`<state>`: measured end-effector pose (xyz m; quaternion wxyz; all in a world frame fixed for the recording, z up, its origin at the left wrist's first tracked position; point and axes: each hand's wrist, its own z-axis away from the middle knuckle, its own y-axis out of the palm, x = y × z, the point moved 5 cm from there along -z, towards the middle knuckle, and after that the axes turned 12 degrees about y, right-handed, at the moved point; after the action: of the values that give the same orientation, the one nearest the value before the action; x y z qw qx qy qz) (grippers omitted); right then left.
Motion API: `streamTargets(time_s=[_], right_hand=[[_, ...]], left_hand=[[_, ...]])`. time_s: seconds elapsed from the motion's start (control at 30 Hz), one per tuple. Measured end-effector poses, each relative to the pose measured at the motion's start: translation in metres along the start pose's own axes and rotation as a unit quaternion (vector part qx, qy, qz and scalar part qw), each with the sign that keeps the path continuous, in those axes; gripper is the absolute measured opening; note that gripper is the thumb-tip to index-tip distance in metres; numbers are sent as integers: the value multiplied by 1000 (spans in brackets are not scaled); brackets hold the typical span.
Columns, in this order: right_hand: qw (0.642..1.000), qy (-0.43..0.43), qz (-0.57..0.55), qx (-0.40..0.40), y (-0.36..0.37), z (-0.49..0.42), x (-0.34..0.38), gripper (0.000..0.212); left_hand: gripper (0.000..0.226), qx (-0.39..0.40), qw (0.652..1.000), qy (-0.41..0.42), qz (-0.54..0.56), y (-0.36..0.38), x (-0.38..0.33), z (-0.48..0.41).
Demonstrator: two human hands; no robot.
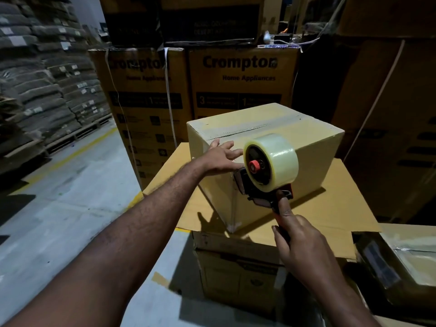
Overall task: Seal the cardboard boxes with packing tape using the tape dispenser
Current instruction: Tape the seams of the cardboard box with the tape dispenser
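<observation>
Cardboard box [316, 156], left grip [221, 158] flat against it (fingers spread); right grip [304, 246] wrapped round the dispenser [259, 175] handle.

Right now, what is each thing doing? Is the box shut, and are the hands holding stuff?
small box: flaps shut, clear tape strip along the top seam.
tape roll: mounted on the dispenser, looks nearly full.
tape dispenser: held up, front end at the small box's near side.
left hand: fingers straight, pressing on the small box.
right hand: grips the dispenser's handle.
big box: closed, carrying the small box.
</observation>
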<state>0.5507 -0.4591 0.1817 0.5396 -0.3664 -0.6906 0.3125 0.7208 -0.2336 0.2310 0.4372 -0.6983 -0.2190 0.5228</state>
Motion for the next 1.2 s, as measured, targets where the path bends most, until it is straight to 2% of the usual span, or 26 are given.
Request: streamTargets(time_s=[0.17, 0.33, 0.4, 0.7, 0.77, 0.87, 1.0, 1.2], right_hand=[[999, -25, -14, -15, 4, 7, -4, 107], [1000, 9, -23, -5, 12, 13, -14, 91], [1000, 13, -19, 0, 16, 13, -18, 90], [1000, -18, -8, -18, 33, 13, -19, 108], [1000, -8, -11, -17, 34, 13, -22, 103], [1000, -1, 13, -9, 35, 12, -28, 96], [999, 25, 0, 20, 42, 18, -39, 87], [999, 18, -14, 24, 52, 16, -36, 98]], left_hand=[[70, 17, 1000, -2, -9, 0, 0, 1], [89, 21, 1000, -3, -23, -3, 2, 2], [94, 18, 1000, -2, -19, -3, 4, 1], [91, -22, 1000, -2, 10, 1, 11, 0], [95, -37, 999, -8, -10, 4, 12, -1], [89, -72, 995, -17, -63, 10, 9, 2], [87, -113, 992, -10, -48, 16, 3, 5], [113, -97, 994, 1, -60, 16, 3, 11]])
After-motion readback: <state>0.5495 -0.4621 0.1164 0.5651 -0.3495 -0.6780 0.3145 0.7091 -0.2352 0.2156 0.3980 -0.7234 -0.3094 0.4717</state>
